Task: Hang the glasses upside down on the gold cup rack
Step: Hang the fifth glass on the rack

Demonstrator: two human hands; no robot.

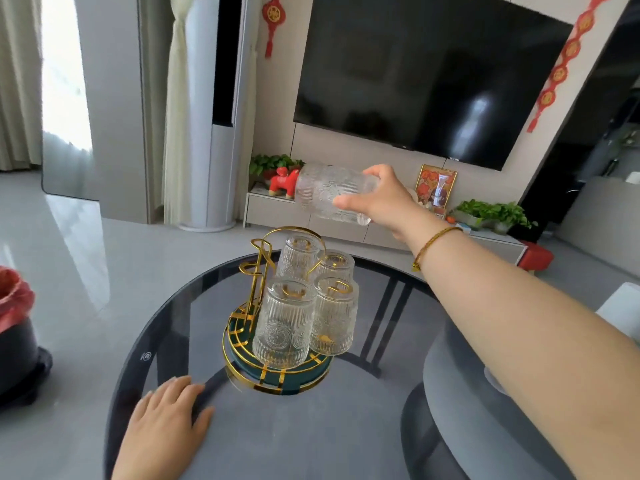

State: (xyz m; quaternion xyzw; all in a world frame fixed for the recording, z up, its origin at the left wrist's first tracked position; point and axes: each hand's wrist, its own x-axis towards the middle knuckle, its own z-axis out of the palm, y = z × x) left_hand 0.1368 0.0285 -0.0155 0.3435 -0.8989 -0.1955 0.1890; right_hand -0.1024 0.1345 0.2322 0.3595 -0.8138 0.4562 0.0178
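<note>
The gold cup rack (pixel 258 271) with a green round base stands on the dark glass table (pixel 311 427). Several ribbed clear glasses hang upside down on it, the nearest one (pixel 282 323) at the front. One gold peg at the rack's left is bare. My right hand (pixel 384 199) holds another ribbed glass (pixel 329 192) up in the air above and behind the rack, tipped on its side with its mouth to the left. My left hand (pixel 169 417) lies flat on the table's near left edge, fingers spread.
A grey cushioned seat (pixel 485 410) sits under the table's right side. A dark bin with a red bag (pixel 15 323) stands on the floor at left. Behind are a low TV cabinet (pixel 277 209) with plants and a red figurine, and a wall TV (pixel 433 74).
</note>
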